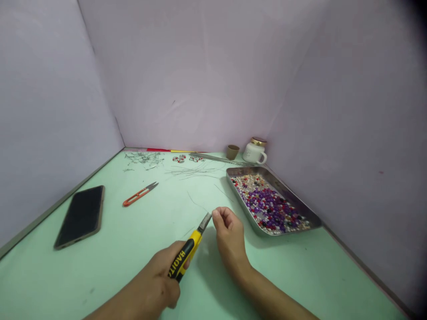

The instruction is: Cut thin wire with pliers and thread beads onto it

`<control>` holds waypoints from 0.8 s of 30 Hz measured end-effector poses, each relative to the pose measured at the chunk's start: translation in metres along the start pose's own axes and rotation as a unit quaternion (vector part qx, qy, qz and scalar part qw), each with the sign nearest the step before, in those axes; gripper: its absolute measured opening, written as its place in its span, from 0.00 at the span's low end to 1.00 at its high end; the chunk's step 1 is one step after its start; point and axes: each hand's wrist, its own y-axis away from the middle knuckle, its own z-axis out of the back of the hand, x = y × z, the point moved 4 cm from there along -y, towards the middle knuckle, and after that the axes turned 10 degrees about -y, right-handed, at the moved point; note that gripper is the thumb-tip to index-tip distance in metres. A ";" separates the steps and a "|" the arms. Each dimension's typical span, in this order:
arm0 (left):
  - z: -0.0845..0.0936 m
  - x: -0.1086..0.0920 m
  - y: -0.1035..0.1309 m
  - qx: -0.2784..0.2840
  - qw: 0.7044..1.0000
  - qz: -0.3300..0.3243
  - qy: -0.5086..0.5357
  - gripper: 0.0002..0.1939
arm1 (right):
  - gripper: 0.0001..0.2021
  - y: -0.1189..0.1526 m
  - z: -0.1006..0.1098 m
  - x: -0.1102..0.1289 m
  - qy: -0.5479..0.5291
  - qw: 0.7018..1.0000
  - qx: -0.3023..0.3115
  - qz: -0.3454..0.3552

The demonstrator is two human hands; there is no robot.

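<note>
My left hand [163,278] is wrapped round the yellow and black handles of a pair of pliers [189,251], whose jaws point up and to the right. Right beside the jaw tips, the thumb and forefinger of my right hand [230,235] are pinched together. A thin wire [196,202] rises to the left from near the jaws; its end at my fingers is too small to make out. To the right lies a metal tray [247,213] of purple, red and white beads [271,206].
A phone [82,216] and orange thread snips [140,194] lie on the left. Farther back are wire scraps [145,158], beaded pieces [180,158], loose wires [193,172], a small brown cup [232,152] and a white lidded mug [254,152]. Pale walls [207,80] enclose the green table [126,249].
</note>
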 end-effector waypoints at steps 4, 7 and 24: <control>0.002 -0.024 0.013 -0.008 0.999 -0.036 0.007 0.16 | 0.11 -0.001 0.000 -0.002 -0.012 1.000 0.001 -0.020; 0.004 -0.038 0.020 -0.006 1.000 -0.026 0.000 0.14 | 0.11 -0.001 -0.001 -0.003 -0.032 0.998 0.002 -0.046; 0.007 -0.033 0.014 -0.005 0.999 -0.043 -0.009 0.15 | 0.10 0.000 -0.002 -0.004 -0.015 0.999 0.006 -0.029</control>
